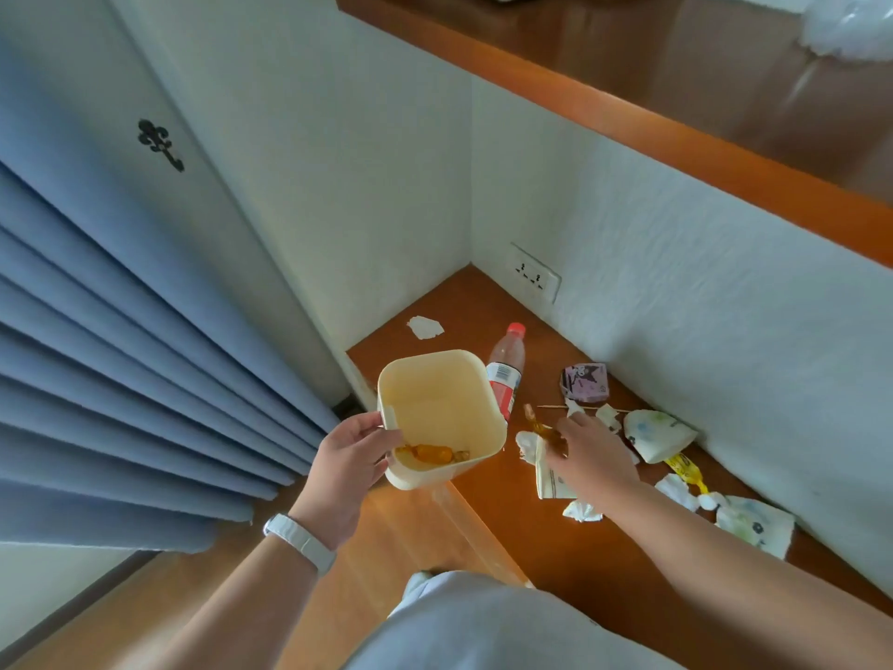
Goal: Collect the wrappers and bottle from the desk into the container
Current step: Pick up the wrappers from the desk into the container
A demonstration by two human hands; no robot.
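The left hand (352,456) grips the near-left rim of the container (437,418), thumb inside the wall, and holds it tilted over the desk (628,573) edge. One amber wrapper (431,453) lies inside, just beside the thumb; no other contents are visible. Judgement: collection is at an early stage.

A white scrap (425,327) lies well beyond the container. The bottle (506,367) lies on its side beyond and between the hands, partly hidden by the container's far-right wall; it is not yet collected.

The right hand (592,454) is closed on a second amber wrapper (541,425), which sticks out toward the container. A white paper wrapper (548,471) lies under this hand; whether the fingers also hold it cannot be told.

Beyond the right hand lie a purple packet (584,382) and a thin stick (560,407). To its right, several white wrappers (657,435) and a yellow wrapper (686,469) remain along the wall (725,331). Most of the litter is still on the desk.
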